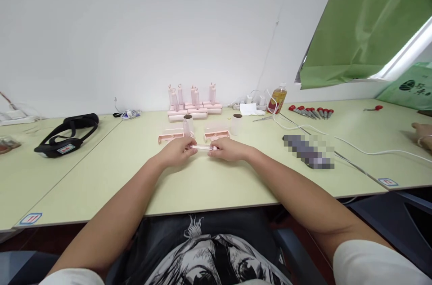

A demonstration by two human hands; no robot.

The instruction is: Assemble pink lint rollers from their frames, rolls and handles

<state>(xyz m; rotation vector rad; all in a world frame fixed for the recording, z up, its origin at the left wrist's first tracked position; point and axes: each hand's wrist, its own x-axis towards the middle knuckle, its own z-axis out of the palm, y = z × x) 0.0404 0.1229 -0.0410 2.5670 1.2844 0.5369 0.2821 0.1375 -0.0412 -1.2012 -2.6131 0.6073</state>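
My left hand (pixel 177 152) and my right hand (pixel 227 149) rest on the pale green table (pixel 202 181), fingers pinched on the two ends of a small clear tube with a pink tip (pixel 202 147) lying crosswise between them. Just beyond my hands stand two pink trays with clear lids (pixel 216 133) and two clear cups with dark tops (pixel 188 124). Further back, a stack of pink parts with upright pink tubes (pixel 194 105) sits against the wall.
A black strap headset (pixel 65 139) lies at the left. A yellow bottle (pixel 277 98), a row of red-handled screwdrivers (pixel 310 112), white cables (pixel 337 139) and a blurred dark object (pixel 308 151) are at the right. Another person's hand (pixel 423 134) shows at the far right edge.
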